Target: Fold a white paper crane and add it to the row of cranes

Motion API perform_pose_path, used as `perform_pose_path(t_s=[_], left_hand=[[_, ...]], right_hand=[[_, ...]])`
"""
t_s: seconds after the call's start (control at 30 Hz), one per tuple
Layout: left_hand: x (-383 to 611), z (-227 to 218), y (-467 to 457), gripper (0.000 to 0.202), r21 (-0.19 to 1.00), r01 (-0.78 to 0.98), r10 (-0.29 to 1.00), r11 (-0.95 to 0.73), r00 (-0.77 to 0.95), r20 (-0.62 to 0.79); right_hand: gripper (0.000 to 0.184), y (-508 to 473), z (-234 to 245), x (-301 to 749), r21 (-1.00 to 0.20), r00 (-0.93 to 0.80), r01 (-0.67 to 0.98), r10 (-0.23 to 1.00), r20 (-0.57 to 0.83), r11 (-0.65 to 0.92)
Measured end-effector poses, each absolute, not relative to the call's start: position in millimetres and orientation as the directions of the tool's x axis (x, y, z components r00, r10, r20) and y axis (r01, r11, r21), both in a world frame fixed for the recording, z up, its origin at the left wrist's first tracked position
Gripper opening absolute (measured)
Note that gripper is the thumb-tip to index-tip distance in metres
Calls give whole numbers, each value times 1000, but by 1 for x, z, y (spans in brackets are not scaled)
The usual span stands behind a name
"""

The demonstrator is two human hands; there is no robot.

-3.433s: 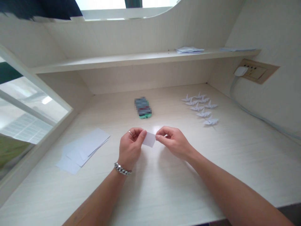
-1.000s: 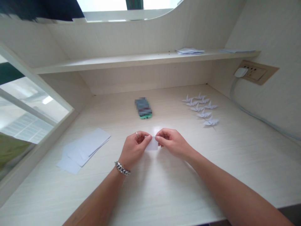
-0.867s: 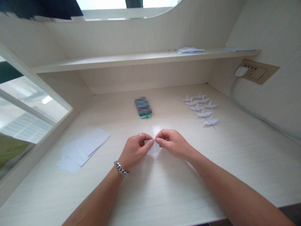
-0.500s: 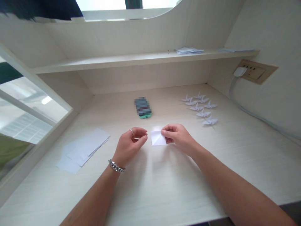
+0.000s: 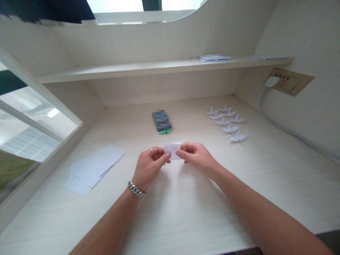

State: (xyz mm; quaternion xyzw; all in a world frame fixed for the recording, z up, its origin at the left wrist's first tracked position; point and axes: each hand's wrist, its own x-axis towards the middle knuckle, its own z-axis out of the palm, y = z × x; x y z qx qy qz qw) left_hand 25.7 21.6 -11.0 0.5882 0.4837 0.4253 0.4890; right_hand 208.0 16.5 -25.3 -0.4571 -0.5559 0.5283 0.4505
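A small folded piece of white paper (image 5: 172, 150) is held just above the pale wooden desk (image 5: 186, 212), near its middle. My left hand (image 5: 150, 167), with a ring and a chain bracelet, pinches the paper's left edge. Pinching the right edge is my right hand (image 5: 197, 158). Both hands have their fingers closed on the paper.
A loose pile of white paper sheets (image 5: 92, 169) lies at the left. Several folded paper cranes (image 5: 227, 122) sit at the back right. A phone in a green case (image 5: 162, 122) lies behind my hands. A shelf (image 5: 148, 67) holds more paper (image 5: 214, 57). A socket (image 5: 288, 81) and cable (image 5: 289, 131) are on the right wall.
Half a second ago my left hand was off the paper and only my right hand held it. Now my left hand has come back and pinches it, and the paper looks narrower.
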Motion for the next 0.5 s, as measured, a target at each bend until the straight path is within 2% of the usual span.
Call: perform_pose_path(t_s=[0.07,0.2,0.5], left_hand=[[26,-11,21,21,991,130,980,-13,200,-13],[26,-13,21,22,995,91,980,29,195,-46],[26,-8,22,20,986,165,988,7,151,-32]], right_hand=[[26,15,-27,204,-997,-199,68,979,34,48],[19,13,-29,200,-999,-235,44,971,-30,-21],[21,14,-32,200,-996,-276,-25,958,-77,-87]])
